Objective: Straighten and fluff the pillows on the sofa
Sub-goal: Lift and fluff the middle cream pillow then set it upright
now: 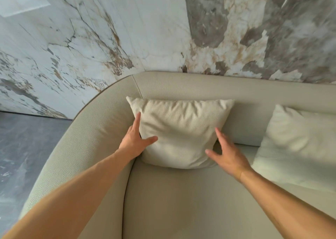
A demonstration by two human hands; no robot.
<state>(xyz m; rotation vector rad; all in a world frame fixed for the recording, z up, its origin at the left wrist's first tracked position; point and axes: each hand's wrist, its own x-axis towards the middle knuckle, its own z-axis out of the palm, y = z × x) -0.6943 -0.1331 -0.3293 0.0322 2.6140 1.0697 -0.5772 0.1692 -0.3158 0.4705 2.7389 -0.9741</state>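
Observation:
A cream textured pillow (180,129) leans upright against the backrest in the left corner of the beige sofa (190,202). My left hand (135,140) lies flat against the pillow's left edge, fingers behind it and thumb on its front. On the other side, my right hand (226,153) is at the pillow's lower right edge with fingers spread; I cannot tell whether it touches the fabric. A second, paler pillow (298,147) leans on the backrest at the right, partly cut off by the frame.
The sofa's curved left arm (85,142) wraps around beside the pillow. Behind the backrest rises a marble-patterned wall (163,29). Grey stone floor (21,147) lies to the left of the sofa.

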